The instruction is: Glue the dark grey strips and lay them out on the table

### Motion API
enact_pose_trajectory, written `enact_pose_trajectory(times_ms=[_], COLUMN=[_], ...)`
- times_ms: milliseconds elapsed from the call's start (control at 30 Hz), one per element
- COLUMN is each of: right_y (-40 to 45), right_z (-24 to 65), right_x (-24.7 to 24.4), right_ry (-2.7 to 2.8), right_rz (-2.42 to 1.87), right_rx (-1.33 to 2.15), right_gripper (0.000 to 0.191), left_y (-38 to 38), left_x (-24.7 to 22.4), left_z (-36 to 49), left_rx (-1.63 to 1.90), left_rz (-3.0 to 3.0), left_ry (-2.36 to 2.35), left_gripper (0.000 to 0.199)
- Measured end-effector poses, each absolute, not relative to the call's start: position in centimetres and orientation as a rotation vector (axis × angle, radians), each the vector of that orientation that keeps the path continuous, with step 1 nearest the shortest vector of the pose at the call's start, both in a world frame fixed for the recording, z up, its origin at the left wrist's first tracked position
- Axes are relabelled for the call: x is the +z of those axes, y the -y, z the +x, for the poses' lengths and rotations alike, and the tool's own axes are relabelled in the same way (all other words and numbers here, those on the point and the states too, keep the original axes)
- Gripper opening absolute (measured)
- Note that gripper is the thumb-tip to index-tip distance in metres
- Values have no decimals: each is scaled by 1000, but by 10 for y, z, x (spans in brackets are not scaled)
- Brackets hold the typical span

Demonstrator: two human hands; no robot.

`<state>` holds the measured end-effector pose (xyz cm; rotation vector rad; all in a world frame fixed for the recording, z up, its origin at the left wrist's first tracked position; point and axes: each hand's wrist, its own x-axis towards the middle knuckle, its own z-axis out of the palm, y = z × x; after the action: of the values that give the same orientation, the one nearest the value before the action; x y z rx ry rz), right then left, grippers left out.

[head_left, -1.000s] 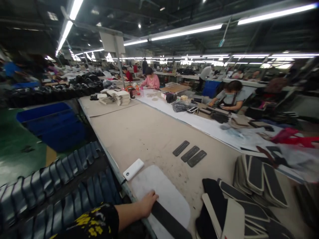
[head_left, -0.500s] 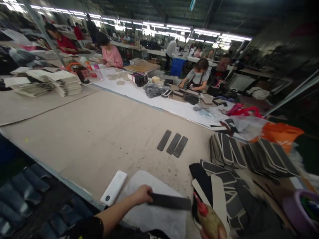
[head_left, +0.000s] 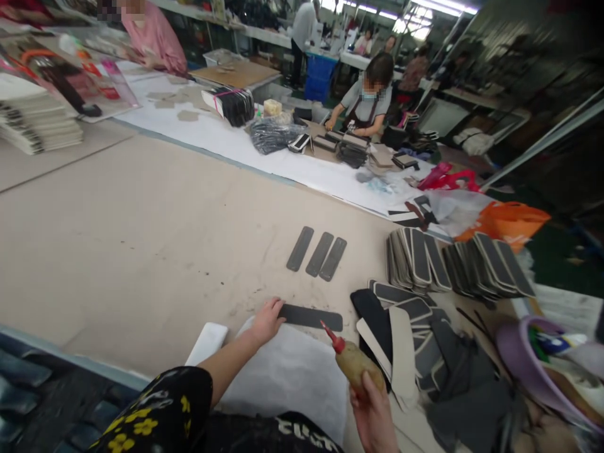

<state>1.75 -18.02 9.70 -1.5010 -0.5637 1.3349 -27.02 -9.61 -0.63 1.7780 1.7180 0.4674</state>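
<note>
My left hand is closed on the left end of a dark grey rounded strip. This strip lies crosswise at the far edge of a white paper sheet. In my right hand is a yellowish squeeze bottle with a red nozzle, its tip pointing up and left near the strip's right end. Whether the tip touches the strip I cannot tell. Beyond the strip, three similar dark pieces lie side by side on the table.
Stacks of pale-edged dark pieces stand at the right, with loose black and beige pieces nearer me. A purple basin is at far right. A white device lies left of the paper. Across the table a person handles pieces.
My left hand has moved the strip forward to the paper's far edge. My right hand has raised the bottle and brought it left, closer to the strip. The head view has shifted.
</note>
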Motion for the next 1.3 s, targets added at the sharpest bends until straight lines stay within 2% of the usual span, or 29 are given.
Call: enact_pose_trajectory(times_ms=[133, 300, 733, 1300], right_y=[158, 132, 111, 114], right_z=[11, -3, -33, -48], right_x=[83, 66, 23, 24], right_ry=[593, 963, 1759, 1884], right_rz=[-1631, -1727, -1430, -1353], right_rx=[1339, 1331, 732, 657], right_gripper=[60, 67, 37, 30], left_y=[125, 134, 134, 133], left_x=[-22, -32, -35, -32], left_z=[-278, -277, -275, -276], left_rx=[545, 456, 294, 339], left_rz=[2008, 2104, 2280, 2312], left_ry=[-1663, -1614, -1641, -1637], left_gripper=[35, 33, 39, 43])
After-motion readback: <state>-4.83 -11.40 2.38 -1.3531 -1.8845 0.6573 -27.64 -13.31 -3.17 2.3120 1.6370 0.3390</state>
